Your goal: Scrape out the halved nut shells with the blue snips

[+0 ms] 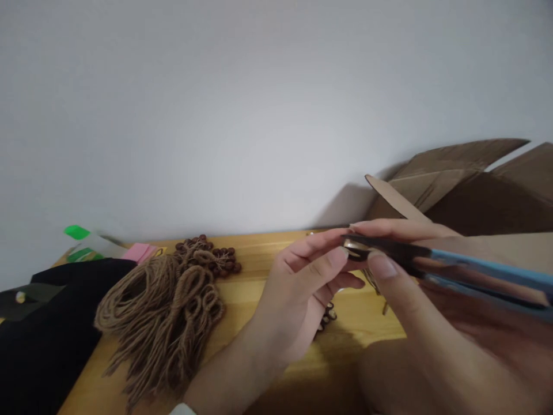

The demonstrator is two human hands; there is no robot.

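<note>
My right hand (pixel 415 311) is closed around a pair of pliers (pixel 404 253) with dark jaws and blue handles, its thumb lying along the jaws. The jaws point left, toward my left hand (pixel 302 282). The left thumb and index finger pinch together right at the jaw tips, where a small shiny piece (pixel 352 248) shows; its kind is too small to tell. Below the hands, partly hidden behind the left one, several small dark-and-pale pieces (pixel 329 314) lie on the wooden table (pixel 246 291).
A bundle of brown cord (pixel 168 317) with dark red-brown beads (pixel 224 259) lies to the left. Beyond it are black cloth (pixel 64 317), a pink pad (pixel 139 252) and a green-capped item (pixel 78 232). An opened cardboard box (pixel 458 178) stands at right, against the wall.
</note>
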